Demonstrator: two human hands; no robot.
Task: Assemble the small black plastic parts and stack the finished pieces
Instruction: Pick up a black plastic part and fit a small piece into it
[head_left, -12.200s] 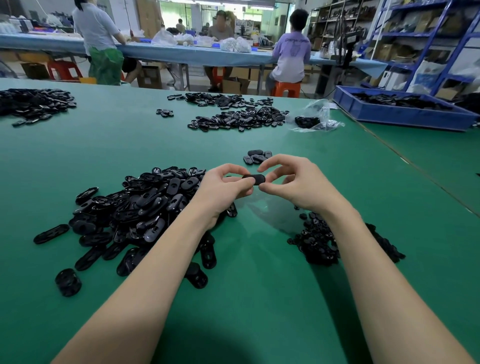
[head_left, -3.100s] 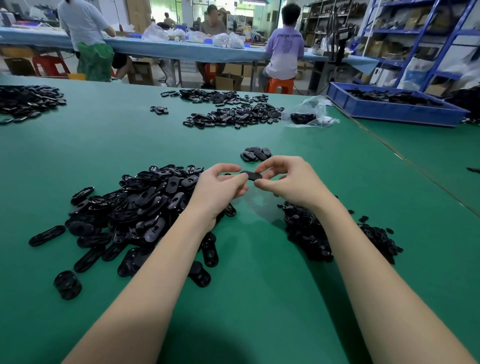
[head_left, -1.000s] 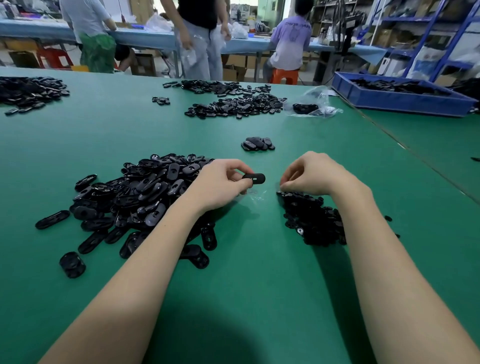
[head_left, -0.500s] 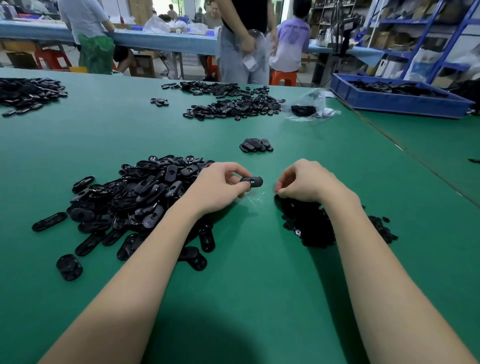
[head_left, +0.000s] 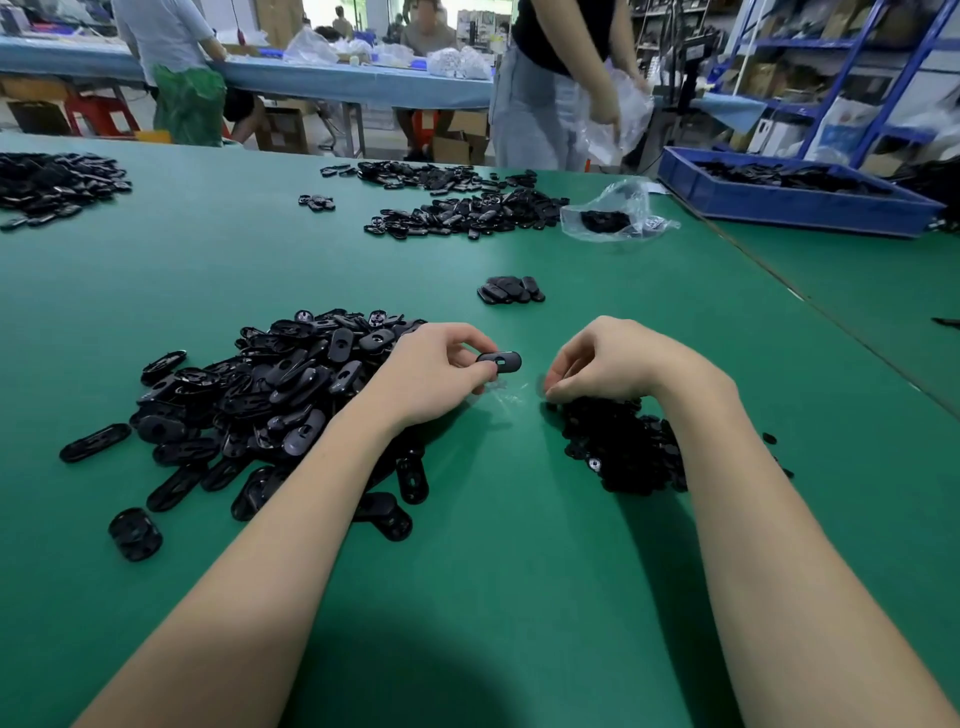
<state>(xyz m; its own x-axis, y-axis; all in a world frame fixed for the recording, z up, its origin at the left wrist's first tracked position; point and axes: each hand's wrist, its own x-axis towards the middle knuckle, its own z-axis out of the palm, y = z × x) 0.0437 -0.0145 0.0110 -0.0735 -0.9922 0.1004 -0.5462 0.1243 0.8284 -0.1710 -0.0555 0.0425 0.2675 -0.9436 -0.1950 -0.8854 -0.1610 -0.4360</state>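
Two hands at work over green felt-covered surface (head_left: 493, 545). Left hand (head_left: 436, 374) pinching flat oval black plastic shell (head_left: 500, 362) between thumb and forefinger, slotted face up and raised clear, presumably ready for an insert. Right hand (head_left: 608, 364) curled knuckles-up at heap of small black plastic inserts (head_left: 618, 447), fingertips hidden, so grip unclear, possibly picking one. Big pile of oval black shells (head_left: 270, 395) just beside left wrist. Small stack of finished black pieces (head_left: 510, 290) beyond, apart from loose stock.
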